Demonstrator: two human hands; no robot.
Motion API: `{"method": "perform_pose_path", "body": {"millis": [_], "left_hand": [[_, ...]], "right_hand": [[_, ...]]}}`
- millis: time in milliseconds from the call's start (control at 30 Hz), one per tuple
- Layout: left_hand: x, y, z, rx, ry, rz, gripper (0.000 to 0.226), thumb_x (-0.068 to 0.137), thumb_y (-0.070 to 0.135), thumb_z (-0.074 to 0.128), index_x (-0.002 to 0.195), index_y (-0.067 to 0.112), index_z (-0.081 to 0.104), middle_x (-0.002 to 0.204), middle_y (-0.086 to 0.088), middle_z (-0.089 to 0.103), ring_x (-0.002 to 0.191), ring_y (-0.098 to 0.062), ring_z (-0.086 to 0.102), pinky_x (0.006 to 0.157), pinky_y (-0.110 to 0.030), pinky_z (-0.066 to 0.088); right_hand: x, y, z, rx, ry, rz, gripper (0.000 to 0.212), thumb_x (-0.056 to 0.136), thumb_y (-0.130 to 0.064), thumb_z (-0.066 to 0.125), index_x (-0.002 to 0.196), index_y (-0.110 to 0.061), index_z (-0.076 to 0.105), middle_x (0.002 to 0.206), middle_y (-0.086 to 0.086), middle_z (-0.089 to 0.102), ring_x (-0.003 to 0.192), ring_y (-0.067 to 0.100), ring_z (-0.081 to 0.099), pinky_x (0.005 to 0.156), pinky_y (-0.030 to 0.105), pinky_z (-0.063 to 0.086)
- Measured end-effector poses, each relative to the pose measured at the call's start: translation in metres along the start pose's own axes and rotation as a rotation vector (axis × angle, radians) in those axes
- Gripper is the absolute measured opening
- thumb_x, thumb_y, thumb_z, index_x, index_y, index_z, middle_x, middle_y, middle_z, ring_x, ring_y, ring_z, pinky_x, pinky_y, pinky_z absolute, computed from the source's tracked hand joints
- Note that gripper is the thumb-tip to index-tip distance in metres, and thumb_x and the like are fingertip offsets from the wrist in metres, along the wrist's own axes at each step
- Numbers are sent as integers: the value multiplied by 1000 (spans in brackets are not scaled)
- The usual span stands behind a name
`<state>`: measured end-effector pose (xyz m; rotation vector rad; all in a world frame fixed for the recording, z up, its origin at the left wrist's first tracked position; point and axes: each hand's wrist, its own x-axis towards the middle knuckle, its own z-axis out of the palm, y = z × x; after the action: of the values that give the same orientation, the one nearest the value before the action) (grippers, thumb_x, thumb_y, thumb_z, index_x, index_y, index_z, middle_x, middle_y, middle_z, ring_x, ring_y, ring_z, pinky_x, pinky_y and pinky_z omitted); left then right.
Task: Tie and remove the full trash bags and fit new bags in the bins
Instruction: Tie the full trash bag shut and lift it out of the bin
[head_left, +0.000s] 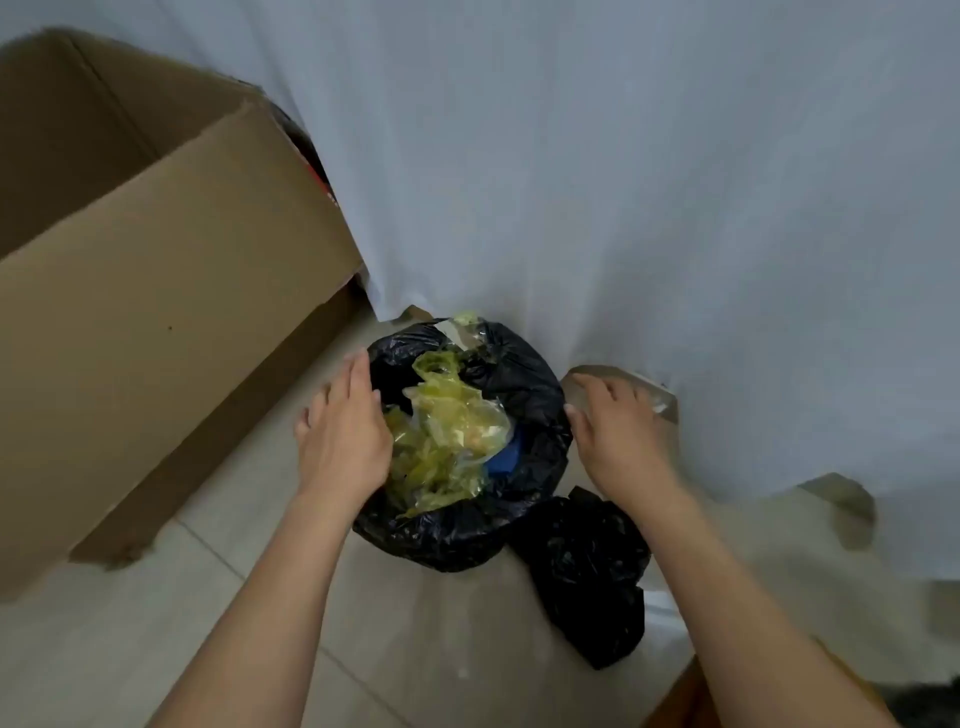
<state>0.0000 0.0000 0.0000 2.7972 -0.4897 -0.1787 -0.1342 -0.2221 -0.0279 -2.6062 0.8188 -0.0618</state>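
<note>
A small bin lined with a black trash bag (524, 384) stands on the tiled floor against a white curtain. Yellow-green plastic scraps (447, 431) and something blue fill it to the top. My left hand (343, 431) hovers at the bag's left rim, fingers straight and spread. Just off the right rim is my right hand (613, 426), its fingers relaxed and holding nothing. A crumpled loose black bag (587, 577) lies on the floor to the bin's front right.
A large open cardboard box (156, 291) stands close on the left. The white curtain (623, 182) hangs behind the bin and drapes onto the floor at right. Pale floor tiles (415, 649) stretch in front.
</note>
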Motion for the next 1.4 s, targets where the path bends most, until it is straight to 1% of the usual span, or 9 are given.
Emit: {"method": "perform_pose_path", "body": {"millis": [367, 433, 533, 667, 800, 900, 1100, 1267, 1400], "left_hand": [[8, -13, 12, -472, -88, -164, 63, 98, -1, 35, 153, 25, 21, 150, -10, 35, 132, -29, 38, 97, -27, 30], [4, -10, 13, -485, -59, -255, 67, 96, -2, 37, 154, 23, 14, 130, -8, 47, 105, -32, 51, 81, -31, 39], [8, -13, 12, -492, 0, -340, 41, 92, -7, 36, 124, 15, 50, 88, -1, 48, 89, -25, 43, 75, -32, 34], [10, -15, 11, -525, 30, -372, 40, 96, -3, 35, 128, 8, 54, 102, -3, 49, 94, -21, 44, 79, -31, 36], [10, -14, 8, -660, 6, -489, 29, 101, 8, 34, 115, 25, 53, 110, -6, 53, 97, -27, 52, 79, -34, 41], [9, -12, 7, -694, -69, -526, 26, 103, 15, 31, 118, 30, 47, 111, -9, 53, 98, -31, 54, 82, -38, 46], [9, -13, 6, -691, -15, -505, 31, 102, 14, 33, 125, 24, 52, 102, -4, 54, 82, -22, 55, 69, -34, 44], [8, -17, 0, -752, 10, -612, 28, 93, 0, 40, 109, 15, 57, 112, -19, 62, 96, -35, 59, 84, -44, 50], [8, -26, -2, -709, -27, -665, 48, 92, -6, 41, 138, 4, 46, 128, -20, 53, 94, -31, 54, 79, -35, 42]], "right_hand": [[5, 8, 9, 423, -271, 16, 44, 106, -24, 29, 148, -13, 34, 146, 12, 46, 133, 28, 43, 95, 20, 33], [2, 4, 8, 508, -283, 21, 43, 106, -24, 30, 147, -16, 36, 141, 8, 51, 129, 25, 47, 82, 12, 30], [4, 1, 6, 592, -285, 78, 40, 106, -23, 31, 143, -14, 43, 130, 8, 59, 119, 24, 55, 86, 19, 38], [13, 3, 6, 612, -291, 199, 30, 103, -12, 38, 116, -2, 64, 93, 13, 66, 91, 27, 63, 86, 38, 48], [10, 1, 6, 614, -407, 302, 38, 104, -23, 34, 134, -8, 51, 113, 11, 61, 98, 23, 56, 84, 31, 44], [6, -4, 4, 757, -509, 421, 34, 105, -29, 31, 133, -19, 47, 122, 16, 62, 100, 30, 61, 95, 49, 48], [9, -2, 6, 824, -411, 431, 22, 102, -16, 42, 101, -11, 63, 89, 8, 56, 82, 21, 49, 77, 38, 48], [11, -1, 5, 781, -211, 428, 22, 96, -9, 55, 117, -8, 61, 83, 1, 59, 85, 21, 61, 88, 40, 54], [9, -2, 2, 708, -129, 374, 30, 93, -8, 60, 123, -8, 58, 79, 0, 56, 76, 17, 57, 75, 32, 49]]}}
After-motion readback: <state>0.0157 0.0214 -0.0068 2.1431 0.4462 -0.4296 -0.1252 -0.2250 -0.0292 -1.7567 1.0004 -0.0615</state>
